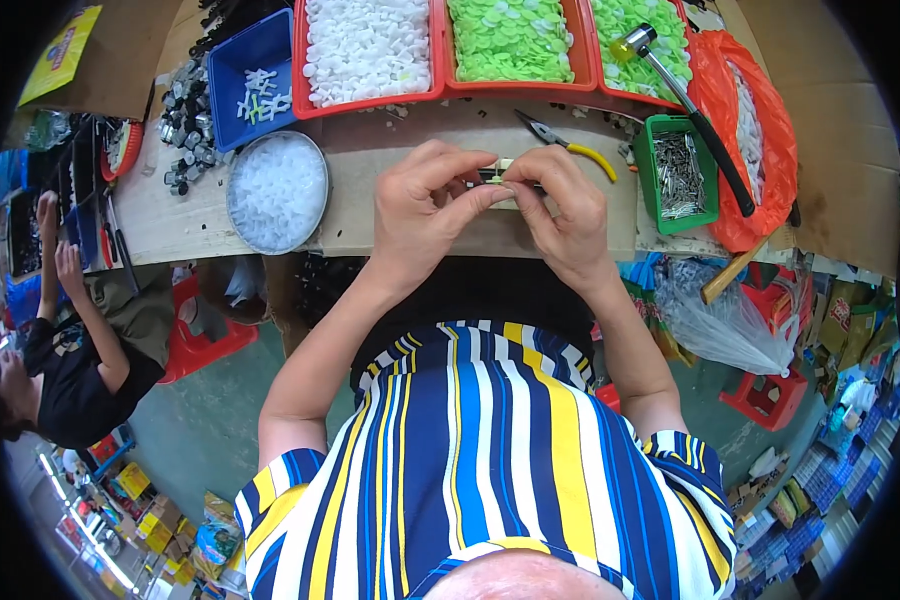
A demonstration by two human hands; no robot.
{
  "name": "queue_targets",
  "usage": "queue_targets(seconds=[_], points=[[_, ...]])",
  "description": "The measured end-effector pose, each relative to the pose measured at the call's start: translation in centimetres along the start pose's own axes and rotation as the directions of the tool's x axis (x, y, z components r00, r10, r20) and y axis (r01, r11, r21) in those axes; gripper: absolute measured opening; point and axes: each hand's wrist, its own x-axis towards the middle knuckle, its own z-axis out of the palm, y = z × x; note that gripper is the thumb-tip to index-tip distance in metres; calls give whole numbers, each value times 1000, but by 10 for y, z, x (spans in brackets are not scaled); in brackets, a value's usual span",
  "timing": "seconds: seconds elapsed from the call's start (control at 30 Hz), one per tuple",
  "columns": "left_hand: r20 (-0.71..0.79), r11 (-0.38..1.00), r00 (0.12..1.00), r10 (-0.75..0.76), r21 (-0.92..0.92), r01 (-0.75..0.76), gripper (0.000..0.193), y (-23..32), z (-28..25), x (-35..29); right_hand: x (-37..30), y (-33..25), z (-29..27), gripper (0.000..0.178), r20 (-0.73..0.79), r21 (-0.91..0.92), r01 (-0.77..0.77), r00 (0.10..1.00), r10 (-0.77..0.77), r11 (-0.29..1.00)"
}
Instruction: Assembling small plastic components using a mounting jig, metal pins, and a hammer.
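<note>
Over the near edge of the workbench (380,150), my two hands meet fingertip to fingertip. Thumb and fingers of my left hand (422,200) are pinched around a small part (497,178) with pale green and dark bits. My right hand (568,212) pinches the same part from the other side. Fingers cover most of it, so its exact kind is hidden. Just behind my right hand lie pliers with yellow handles (592,160). A round metal bowl of translucent white pieces (320,222) stands left of my left hand.
Red trays of white pieces (370,60) and green discs (510,40) line the back. A blue bin (225,90) is at left. At right are a green box of metal pins (685,170), a hammer (705,130) and an orange bag (780,120). A co-worker (80,350) works far left.
</note>
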Motion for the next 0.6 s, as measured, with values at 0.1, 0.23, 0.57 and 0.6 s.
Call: queue_targets(seconds=[0.1,0.23,0.57,0.6], points=[[-50,961,982,183,220,-168,31,-9,-2,-5,-2,1,3,12,55,-39,-88,994,90,995],[50,751,911,409,549,-367,35,-16,-13,-14,1,8,8,11,68,-115,-1,998,9,993],[203,551,810,550,641,-535,33,-35,-11,-21,3,3,12,10,147,-311,50,989,-4,949],[253,496,793,554,665,-559,32,-37,-11,-20,3,3,12,10,151,-322,42,989,8,946]])
